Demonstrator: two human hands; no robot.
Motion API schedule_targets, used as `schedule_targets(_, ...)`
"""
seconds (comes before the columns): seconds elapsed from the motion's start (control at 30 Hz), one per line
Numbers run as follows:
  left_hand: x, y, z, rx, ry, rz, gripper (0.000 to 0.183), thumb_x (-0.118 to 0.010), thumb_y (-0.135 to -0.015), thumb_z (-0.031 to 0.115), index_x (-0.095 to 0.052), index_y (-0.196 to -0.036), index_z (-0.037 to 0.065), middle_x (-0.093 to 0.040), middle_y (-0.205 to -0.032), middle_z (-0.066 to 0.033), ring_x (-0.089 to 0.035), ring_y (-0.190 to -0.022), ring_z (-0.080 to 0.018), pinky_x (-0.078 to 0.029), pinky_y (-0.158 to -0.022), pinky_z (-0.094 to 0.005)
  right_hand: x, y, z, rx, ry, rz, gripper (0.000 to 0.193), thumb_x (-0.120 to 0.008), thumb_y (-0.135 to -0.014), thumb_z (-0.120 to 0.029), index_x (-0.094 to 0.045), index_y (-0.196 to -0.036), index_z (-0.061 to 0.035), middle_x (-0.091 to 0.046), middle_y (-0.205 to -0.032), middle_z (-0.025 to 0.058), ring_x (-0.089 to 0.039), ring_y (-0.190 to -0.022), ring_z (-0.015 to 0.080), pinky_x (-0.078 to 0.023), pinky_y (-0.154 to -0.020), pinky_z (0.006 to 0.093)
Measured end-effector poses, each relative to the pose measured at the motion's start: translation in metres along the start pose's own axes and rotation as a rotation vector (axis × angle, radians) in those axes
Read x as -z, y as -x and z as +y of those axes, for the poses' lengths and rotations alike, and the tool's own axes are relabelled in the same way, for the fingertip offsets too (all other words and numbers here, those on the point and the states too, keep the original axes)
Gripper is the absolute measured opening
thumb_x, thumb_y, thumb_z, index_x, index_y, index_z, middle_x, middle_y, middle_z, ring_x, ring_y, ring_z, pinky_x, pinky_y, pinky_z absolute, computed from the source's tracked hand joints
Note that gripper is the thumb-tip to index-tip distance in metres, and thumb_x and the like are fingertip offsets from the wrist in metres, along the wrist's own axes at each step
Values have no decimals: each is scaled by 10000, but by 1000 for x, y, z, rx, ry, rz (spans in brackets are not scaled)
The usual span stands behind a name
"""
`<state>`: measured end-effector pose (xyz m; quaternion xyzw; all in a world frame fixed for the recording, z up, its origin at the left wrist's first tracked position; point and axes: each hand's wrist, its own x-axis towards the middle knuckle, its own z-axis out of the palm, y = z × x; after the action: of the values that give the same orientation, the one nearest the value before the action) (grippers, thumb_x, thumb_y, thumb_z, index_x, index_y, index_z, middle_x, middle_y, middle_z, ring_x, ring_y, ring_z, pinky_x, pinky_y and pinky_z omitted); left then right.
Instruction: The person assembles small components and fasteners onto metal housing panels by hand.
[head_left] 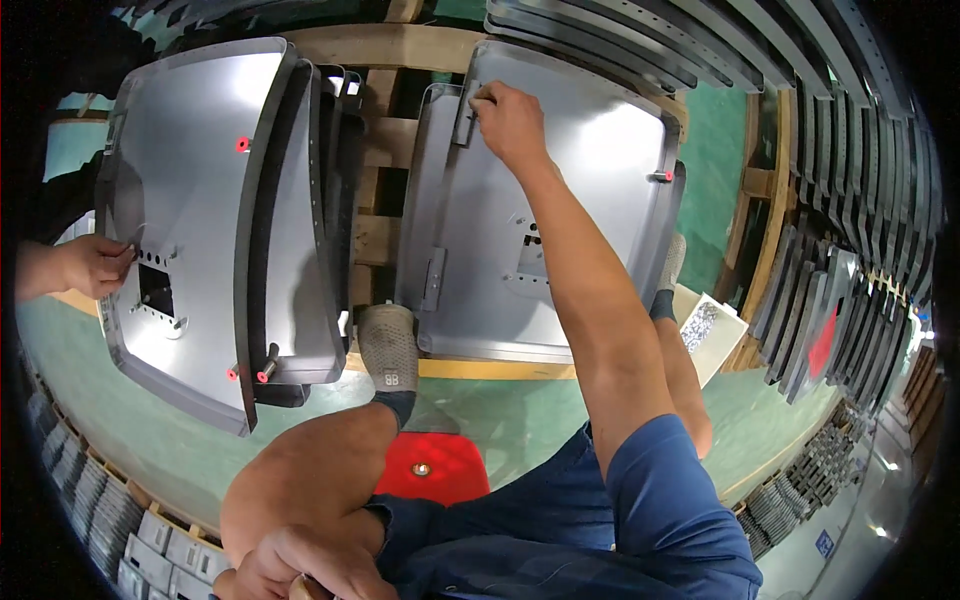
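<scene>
Around the far left, rows of grey metal parts (95,495) stood close together on the floor. A co-worker's hand (95,266) reached in beside us, its fingers bent at the left edge of a large grey panel (195,205), just beside a square, dark cutout. That panel had two red rings near its right side, one high and one low, and more panels stood tilted behind it.

Lower down, our left hand (320,565) hung at the bottom edge of the view with its fingers curled; the view cut it off, so we could not tell whether it gripped anything. One grey shoe (388,350) of ours showed between the two groups of panels, above a red stool (435,468).

Farther right, a second panel (590,250) lay on a wooden pallet (388,145) in front of us. Our right hand (512,122) reached over its upper left part, fingers bunched together at a narrow bracket (465,118) on the edge; we could not tell if they pinched anything.

A red-tipped peg (662,176) stuck out near the panel's right side. Beyond it sat a white box (725,330) of small shiny pieces, then long rows of grey sheets (870,170).
</scene>
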<state>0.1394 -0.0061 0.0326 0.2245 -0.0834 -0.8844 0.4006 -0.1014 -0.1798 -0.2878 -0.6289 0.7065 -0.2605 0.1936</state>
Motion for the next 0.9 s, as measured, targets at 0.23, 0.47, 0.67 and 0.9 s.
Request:
schedule_targets(0.23,12,3,5,-30,20,-62,269,-319,-867,30,-297,-1101,-102,-519,-779,-131,-519,-479,-134,-427,-441,-191,-3,3,-9,108,230,-61,124,-556,-788,-144,-576,-807,-23,-619,-800,154,-597,-763,334,-473,-687,424)
schedule_targets(0.47,23,3,1,-64,227,-263,300,-328,-870,34,-256,-1113,-124,-494,-817,-176,-522,-498,-164,-431,-445,-226,-10,-4,-20,41,314,-68,81,-535,-748,-69,-563,-800,-13,-610,-820,168,-598,-761,363,-491,-667,443)
schedule_targets(0.67,-9,14,12,28,-74,171,282,-354,-910,78,-312,-1114,-112,-477,-735,-116,-455,-468,-135,-372,-414,-223,-6,-5,-27,-38,313,-135,107,-551,-732,-57,-574,-824,-8,-617,-843,180,-606,-797,366,-498,-694,441)
schedule_targets(0.9,-39,-2,-1,41,-482,521,340,-435,-922,234,-385,-1132,-29,-402,-541,-18,-316,-342,-60,-243,-306,-198,70,16,-35,-19,98,29,163,-582,-773,-148,-595,-848,-4,-624,-870,206,-599,-782,374,-472,-674,459)
